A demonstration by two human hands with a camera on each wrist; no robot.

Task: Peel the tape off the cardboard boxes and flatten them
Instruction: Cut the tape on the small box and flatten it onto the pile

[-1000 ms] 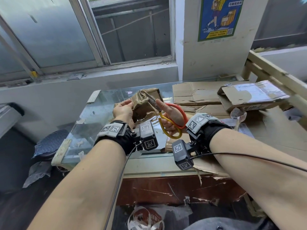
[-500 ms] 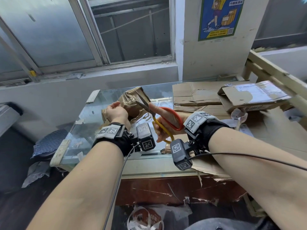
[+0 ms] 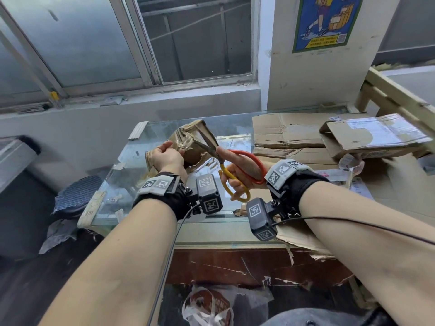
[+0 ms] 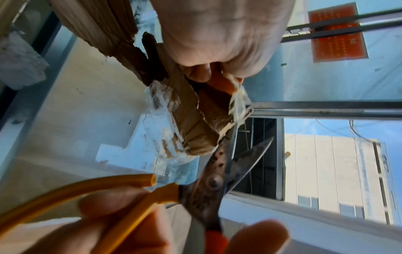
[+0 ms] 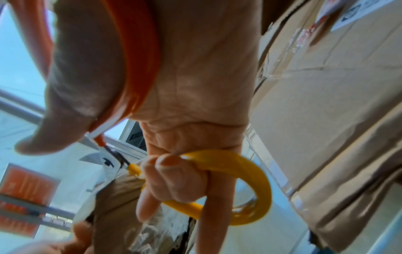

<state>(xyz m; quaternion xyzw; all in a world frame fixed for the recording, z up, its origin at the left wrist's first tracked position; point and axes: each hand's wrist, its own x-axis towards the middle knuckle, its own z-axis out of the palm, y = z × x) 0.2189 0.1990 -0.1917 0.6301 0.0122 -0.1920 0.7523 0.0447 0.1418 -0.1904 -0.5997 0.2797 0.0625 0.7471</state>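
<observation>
Above the glass table (image 3: pixel 150 137), the left hand (image 3: pixel 168 157) is gripping a crumpled cardboard box (image 3: pixel 188 142), its fingers hiding behind the cardboard, while the right hand (image 3: pixel 242 170) is clutching scissors (image 3: pixel 213 149), blades parted at a taped edge; blur is obscuring the tape itself.

Background: window wall, glass-top table, floor clutter.
Sliding window (image 3: pixel 131 41) far left above a grey ledge (image 3: pixel 146 102); blue-and-yellow poster (image 3: pixel 327 22) on the white pillar far right. Wooden frame (image 3: pixel 397 97) at right edge. Glass table top (image 3: pixel 131 165) centre. Dark patterned cushion (image 3: pixel 77 194) on floor left; crumpled plastic bag (image 3: pixel 207 307) near bottom.
</observation>
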